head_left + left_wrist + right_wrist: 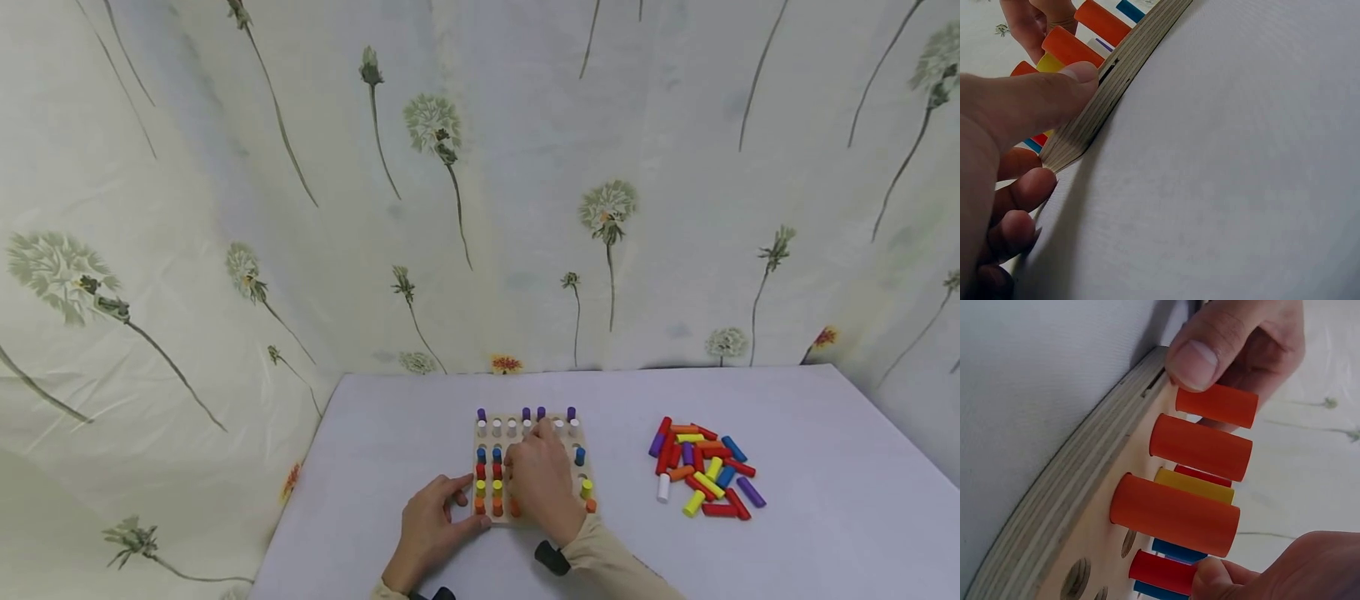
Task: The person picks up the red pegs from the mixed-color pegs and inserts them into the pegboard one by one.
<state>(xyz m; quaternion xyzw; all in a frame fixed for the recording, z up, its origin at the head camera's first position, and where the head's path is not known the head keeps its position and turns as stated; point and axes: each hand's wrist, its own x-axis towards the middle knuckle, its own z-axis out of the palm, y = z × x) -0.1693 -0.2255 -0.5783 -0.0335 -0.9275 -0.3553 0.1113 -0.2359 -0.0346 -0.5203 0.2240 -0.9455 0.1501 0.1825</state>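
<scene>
A wooden pegboard (489,437) lies on the table with rows of purple, white, blue, red, yellow and orange pegs standing in its holes. My left hand (435,521) holds the board's near left corner. Its thumb (1054,94) presses the near edge, with the other fingers against the left side. Over the middle of the board, my right hand (543,477) covers several holes. In the right wrist view its fingertips pinch a red peg (1163,572), which stands at a hole beyond the orange peg (1175,512). Whether that red peg is fully seated, I cannot tell.
Right of the board, a loose pile of pegs (705,467) in mixed colours lies on the white tabletop (615,392). A curtain with dandelion prints (517,208) hangs behind and to the left of the table. A dark wrist strap piece (552,558) sits by the right sleeve.
</scene>
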